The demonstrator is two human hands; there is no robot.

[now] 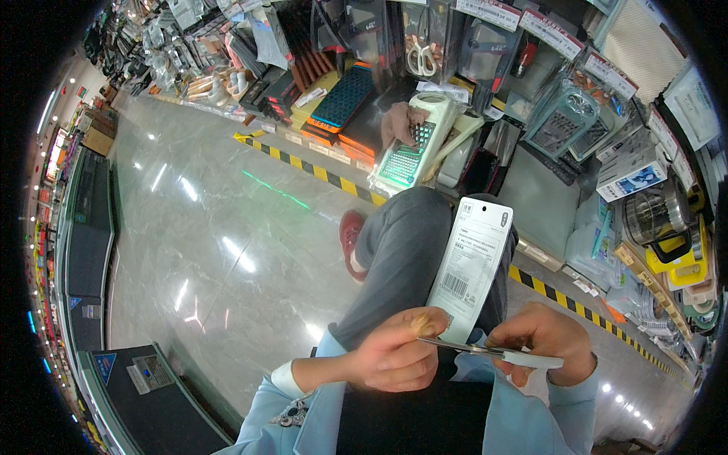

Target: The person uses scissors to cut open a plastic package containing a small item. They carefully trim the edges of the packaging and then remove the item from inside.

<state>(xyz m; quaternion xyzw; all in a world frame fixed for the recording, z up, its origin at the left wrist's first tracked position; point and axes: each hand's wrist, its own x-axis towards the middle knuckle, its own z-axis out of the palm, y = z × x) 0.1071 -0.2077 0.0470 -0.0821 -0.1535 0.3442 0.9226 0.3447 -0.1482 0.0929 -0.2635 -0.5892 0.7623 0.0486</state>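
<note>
My left hand (401,350) has its fingers curled, the thumb and forefinger at the tip of a thin metal blade and at the lower edge of a white printed card (472,264). The card bears a barcode and writing and lies above my lap. My right hand (540,341) is closed around the pale handle of the metal tool (512,356), which looks like scissors seen edge-on. Something white, perhaps tissue or paper, shows beneath the right fingers. Whether the left fingers grip the blade itself or only the card beside it, I cannot tell.
Before my knees is a low store shelf with a white-framed grater (406,153), a brown cloth (402,124) on it, packaged scissors (421,60), a blue-black boxed item (343,95) and a glass coffee pot (657,213). Black-yellow tape (307,169) edges the floor. Dark display cases (151,387) stand at left.
</note>
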